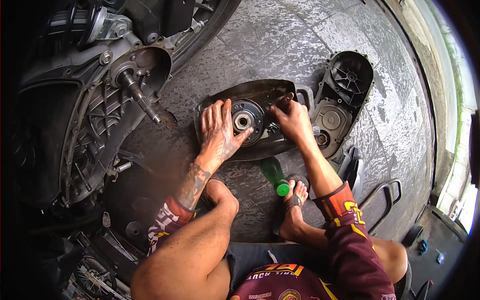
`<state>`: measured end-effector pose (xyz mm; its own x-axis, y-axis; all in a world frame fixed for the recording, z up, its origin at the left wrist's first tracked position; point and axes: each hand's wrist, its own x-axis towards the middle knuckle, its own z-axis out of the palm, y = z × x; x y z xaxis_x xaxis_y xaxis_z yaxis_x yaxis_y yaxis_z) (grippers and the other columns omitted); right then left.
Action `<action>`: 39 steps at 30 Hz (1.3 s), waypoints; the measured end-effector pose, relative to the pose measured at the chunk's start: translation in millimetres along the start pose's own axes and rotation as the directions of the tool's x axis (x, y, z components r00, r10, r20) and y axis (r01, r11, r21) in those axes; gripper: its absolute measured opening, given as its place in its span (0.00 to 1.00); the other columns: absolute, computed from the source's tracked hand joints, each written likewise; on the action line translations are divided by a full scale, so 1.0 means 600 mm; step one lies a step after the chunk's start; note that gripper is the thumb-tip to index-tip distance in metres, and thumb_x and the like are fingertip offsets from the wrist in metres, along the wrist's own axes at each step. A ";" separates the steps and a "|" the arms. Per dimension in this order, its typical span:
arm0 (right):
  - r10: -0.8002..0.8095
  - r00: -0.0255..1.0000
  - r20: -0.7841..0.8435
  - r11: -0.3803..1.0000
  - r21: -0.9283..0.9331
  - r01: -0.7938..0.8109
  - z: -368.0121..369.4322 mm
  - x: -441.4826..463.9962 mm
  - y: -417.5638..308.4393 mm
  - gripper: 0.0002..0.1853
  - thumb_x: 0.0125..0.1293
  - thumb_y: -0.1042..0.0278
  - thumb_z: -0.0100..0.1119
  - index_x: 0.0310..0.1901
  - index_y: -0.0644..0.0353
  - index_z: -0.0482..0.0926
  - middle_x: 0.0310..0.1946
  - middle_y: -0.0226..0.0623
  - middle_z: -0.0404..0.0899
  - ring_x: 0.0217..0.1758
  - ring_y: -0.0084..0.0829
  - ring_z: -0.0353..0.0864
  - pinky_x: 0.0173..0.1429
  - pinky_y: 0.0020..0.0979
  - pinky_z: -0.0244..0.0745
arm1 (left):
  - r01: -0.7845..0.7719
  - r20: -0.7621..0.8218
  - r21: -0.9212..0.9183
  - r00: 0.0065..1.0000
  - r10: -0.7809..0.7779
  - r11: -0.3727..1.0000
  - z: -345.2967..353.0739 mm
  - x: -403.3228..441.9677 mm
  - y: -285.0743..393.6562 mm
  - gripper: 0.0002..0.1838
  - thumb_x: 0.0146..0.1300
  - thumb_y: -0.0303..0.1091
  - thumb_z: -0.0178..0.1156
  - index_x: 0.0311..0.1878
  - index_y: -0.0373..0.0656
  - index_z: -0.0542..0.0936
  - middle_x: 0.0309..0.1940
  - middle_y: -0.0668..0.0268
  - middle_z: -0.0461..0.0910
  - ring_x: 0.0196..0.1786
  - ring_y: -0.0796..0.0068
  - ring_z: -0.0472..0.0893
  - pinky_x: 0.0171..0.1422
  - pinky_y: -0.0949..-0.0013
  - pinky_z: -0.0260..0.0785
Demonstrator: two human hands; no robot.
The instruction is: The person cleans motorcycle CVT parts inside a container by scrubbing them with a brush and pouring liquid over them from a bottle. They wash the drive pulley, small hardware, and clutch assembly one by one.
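A round metal clutch part (254, 111), with a nut-like hub at its centre, lies in a dark tray that looks like a cut-open jerrycan (272, 150). My left hand (218, 131) rests over its left side, with the fingers along that edge and the thumb across its lower front, holding it. My right hand (295, 121) is over the tray's right side, its fingers bent in near some small metal pieces (273, 128). What those fingers pinch, if anything, is too small to make out. A green bottle (273, 171) lies just below the tray.
At left stands a partly dismantled engine (107, 107) with a bare splined shaft (139, 96), beneath a tyre (212, 30). A crankcase cover (345, 100) lies right of the tray. My foot (295, 202) is beside the bottle; a bent metal bar (382, 200) lies farther right.
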<state>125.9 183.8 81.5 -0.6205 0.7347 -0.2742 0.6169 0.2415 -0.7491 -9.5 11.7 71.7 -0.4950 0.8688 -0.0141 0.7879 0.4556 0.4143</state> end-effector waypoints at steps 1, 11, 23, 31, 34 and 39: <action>0.026 0.988 0.149 0.998 -0.055 -0.017 -0.010 0.001 0.014 0.14 0.62 0.62 0.66 0.43 0.64 0.85 0.34 0.53 0.86 0.42 0.49 0.87 0.47 0.43 0.79 | 0.004 0.022 0.023 1.000 -0.004 1.000 0.003 -0.013 0.001 0.51 0.54 0.57 0.71 0.72 0.33 0.60 0.64 0.50 0.64 0.67 0.50 0.64 0.73 0.49 0.54; 0.063 0.994 0.094 0.998 -0.028 -0.060 -0.008 0.027 0.012 0.16 0.62 0.60 0.67 0.43 0.66 0.85 0.36 0.55 0.85 0.43 0.50 0.87 0.47 0.44 0.78 | 0.052 -0.010 0.083 0.999 -0.051 0.995 0.039 -0.016 0.022 0.65 0.41 0.62 0.76 0.72 0.26 0.55 0.63 0.46 0.64 0.65 0.48 0.65 0.71 0.48 0.57; -0.034 0.985 -0.171 0.971 0.226 0.073 0.009 0.031 -0.004 0.12 0.65 0.65 0.65 0.42 0.66 0.84 0.35 0.51 0.87 0.41 0.46 0.88 0.47 0.39 0.79 | -0.272 0.432 -0.203 0.837 0.335 0.941 -0.022 0.055 -0.054 0.65 0.34 0.45 0.81 0.78 0.51 0.54 0.74 0.59 0.57 0.79 0.53 0.53 0.84 0.48 0.40; 0.046 0.979 0.199 0.999 -0.023 -0.043 -0.021 0.014 0.013 0.13 0.63 0.63 0.66 0.42 0.64 0.86 0.36 0.49 0.87 0.41 0.42 0.88 0.47 0.39 0.78 | -0.167 0.306 -0.170 0.928 0.213 0.971 0.013 0.001 -0.025 0.69 0.40 0.55 0.80 0.81 0.53 0.45 0.80 0.60 0.44 0.82 0.51 0.43 0.84 0.46 0.37; 0.070 0.990 0.125 0.997 0.025 -0.074 -0.011 -0.011 0.018 0.14 0.63 0.63 0.67 0.43 0.65 0.85 0.35 0.49 0.87 0.40 0.42 0.89 0.47 0.38 0.79 | -0.151 0.271 -0.221 0.939 0.210 0.963 0.023 -0.001 -0.019 0.68 0.40 0.55 0.79 0.80 0.49 0.47 0.79 0.58 0.47 0.81 0.51 0.45 0.82 0.42 0.38; -0.027 0.985 -0.173 0.955 0.286 0.076 0.053 0.022 0.003 0.12 0.64 0.66 0.67 0.43 0.67 0.84 0.33 0.48 0.87 0.38 0.37 0.89 0.45 0.35 0.79 | -0.182 0.190 -0.256 0.953 0.234 0.950 0.031 0.006 -0.027 0.64 0.40 0.50 0.80 0.78 0.46 0.53 0.77 0.59 0.53 0.80 0.54 0.48 0.82 0.43 0.41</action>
<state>103.5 173.7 57.4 -0.5435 0.8267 -0.1453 0.4031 0.1053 -0.9091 -17.4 10.7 48.1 -0.2180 0.9718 -0.0899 0.7444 0.2251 0.6287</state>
